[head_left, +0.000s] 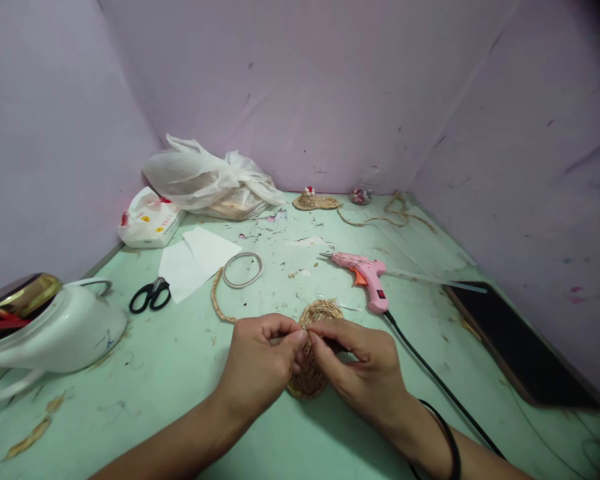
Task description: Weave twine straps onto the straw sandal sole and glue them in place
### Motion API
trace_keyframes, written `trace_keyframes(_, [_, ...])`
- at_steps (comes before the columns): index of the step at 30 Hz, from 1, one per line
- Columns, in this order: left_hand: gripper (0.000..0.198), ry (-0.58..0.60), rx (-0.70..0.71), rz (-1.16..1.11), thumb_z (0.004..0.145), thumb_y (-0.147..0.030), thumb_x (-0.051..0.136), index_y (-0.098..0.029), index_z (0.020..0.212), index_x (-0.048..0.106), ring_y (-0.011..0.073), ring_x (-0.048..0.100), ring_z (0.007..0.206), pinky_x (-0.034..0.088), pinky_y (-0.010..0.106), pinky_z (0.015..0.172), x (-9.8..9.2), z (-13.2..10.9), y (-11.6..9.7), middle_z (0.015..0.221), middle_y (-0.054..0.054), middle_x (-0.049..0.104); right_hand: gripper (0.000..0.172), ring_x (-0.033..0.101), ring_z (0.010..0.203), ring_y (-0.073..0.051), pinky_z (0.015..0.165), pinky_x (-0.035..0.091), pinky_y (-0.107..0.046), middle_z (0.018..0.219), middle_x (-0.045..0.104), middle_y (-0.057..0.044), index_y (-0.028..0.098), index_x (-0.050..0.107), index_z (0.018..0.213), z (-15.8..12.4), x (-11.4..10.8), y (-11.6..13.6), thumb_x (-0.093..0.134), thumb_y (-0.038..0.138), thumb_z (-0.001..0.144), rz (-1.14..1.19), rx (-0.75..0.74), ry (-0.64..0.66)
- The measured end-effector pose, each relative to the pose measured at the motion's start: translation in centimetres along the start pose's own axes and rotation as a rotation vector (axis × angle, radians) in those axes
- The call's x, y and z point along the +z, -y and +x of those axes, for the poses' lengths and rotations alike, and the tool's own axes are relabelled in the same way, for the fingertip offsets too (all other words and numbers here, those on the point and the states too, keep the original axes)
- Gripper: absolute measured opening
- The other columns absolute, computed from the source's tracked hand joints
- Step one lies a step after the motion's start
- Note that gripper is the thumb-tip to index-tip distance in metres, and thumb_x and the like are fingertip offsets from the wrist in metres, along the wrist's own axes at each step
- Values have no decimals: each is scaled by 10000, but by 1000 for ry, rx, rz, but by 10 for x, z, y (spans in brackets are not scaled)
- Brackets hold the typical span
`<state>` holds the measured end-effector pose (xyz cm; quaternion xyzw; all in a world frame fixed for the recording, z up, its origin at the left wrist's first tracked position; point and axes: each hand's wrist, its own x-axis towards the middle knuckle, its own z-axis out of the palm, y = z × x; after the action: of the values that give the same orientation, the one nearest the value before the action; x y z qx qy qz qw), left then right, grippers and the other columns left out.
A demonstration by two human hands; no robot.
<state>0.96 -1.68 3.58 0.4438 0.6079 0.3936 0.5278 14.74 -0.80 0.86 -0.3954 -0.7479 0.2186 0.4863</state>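
Note:
Over a coiled straw sole (325, 309), my left hand (265, 353) and my right hand (363, 360) meet, thumbs and forefingers pinched together. What lies between the fingertips is too small to make out. The sole is long and rounded, and both hands partly cover its middle. A braided straw cord (217, 293) runs from behind my left hand towards a pale ring (243, 270) on the table. Beyond my right hand lies a pink hot glue gun (363, 273), its nozzle pointing left and a clear glue stick out of its back.
Black-handled scissors (151, 295), white paper (195, 257) and a white pot (65, 333) are at left. A plastic bag (215, 177) and a small straw slipper (315, 201) sit by the back wall. The glue gun's cable (440, 383) passes my right forearm; a dark tablet-like slab (517, 343) lies right.

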Motion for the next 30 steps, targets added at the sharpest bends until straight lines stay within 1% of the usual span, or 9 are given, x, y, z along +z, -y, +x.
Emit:
trace_keyframes(3, [163, 25, 6, 36, 672, -227, 570, -135, 538, 586, 103, 521, 437, 457, 208, 457, 0, 0, 1, 453, 0, 570, 116, 633, 557, -122, 530, 489, -222, 662, 702, -31, 155, 664, 786, -1, -2, 0, 580, 87, 745, -17, -47, 21])
trace_keyframes(5, [174, 22, 39, 84, 684, -234, 553, -138, 544, 588, 107, 518, 437, 450, 211, 449, -1, -1, 2, 457, 1, 566, 113, 628, 553, -124, 533, 488, -233, 667, 702, -34, 155, 658, 780, -1, -3, 1, 574, 87, 750, -34, -83, 44])
trace_keyframes(12, [213, -21, 309, 296, 709, -220, 507, -130, 552, 620, 96, 482, 415, 388, 192, 404, -4, -5, 5, 434, 0, 538, 123, 626, 550, -131, 515, 479, -244, 677, 704, -46, 163, 649, 745, -1, -2, 3, 556, 84, 765, -64, -150, 62])
trace_keyframes(15, [211, -31, 357, 328, 716, -204, 502, -127, 568, 630, 94, 491, 420, 381, 184, 402, -5, -4, 7, 443, 1, 546, 127, 621, 542, -130, 505, 476, -243, 657, 698, -40, 158, 653, 775, -1, -1, 3, 554, 80, 760, -51, -147, 60])
trace_keyframes(18, [208, -16, 330, 335, 722, -194, 496, -134, 569, 625, 96, 495, 422, 384, 184, 402, -6, -3, 8, 439, -4, 539, 123, 629, 555, -132, 521, 485, -244, 660, 700, -36, 155, 655, 787, -2, -1, 2, 557, 89, 752, -29, -118, 54])
trace_keyframes(22, [212, 5, 268, 295, 727, -201, 490, -142, 556, 602, 92, 477, 394, 382, 187, 391, -6, -1, 8, 425, -13, 524, 142, 643, 590, -122, 553, 498, -228, 697, 710, -25, 163, 670, 799, -4, 0, 0, 566, 88, 738, 22, 0, 55])
trace_keyframes(25, [186, 11, 221, 241, 714, -223, 508, -140, 579, 604, 99, 493, 396, 387, 190, 391, -5, -2, 6, 419, -12, 527, 156, 647, 606, -114, 571, 502, -216, 707, 714, -15, 170, 679, 806, -4, 1, 1, 575, 84, 729, 60, 30, 38])
trace_keyframes(27, [169, 32, 178, 186, 704, -245, 526, -135, 605, 608, 99, 493, 392, 384, 189, 386, -5, -3, 5, 418, -13, 525, 143, 640, 587, -105, 559, 497, -204, 685, 709, -8, 171, 682, 781, -3, 2, 2, 579, 88, 726, 74, 45, 15])
trace_keyframes(30, [166, 61, 113, 120, 701, -269, 532, -136, 629, 602, 93, 482, 386, 380, 186, 385, -5, -2, 4, 419, -18, 519, 126, 617, 535, -93, 505, 481, -185, 641, 698, 1, 174, 686, 735, -1, 2, 4, 582, 104, 727, 84, 118, 2])
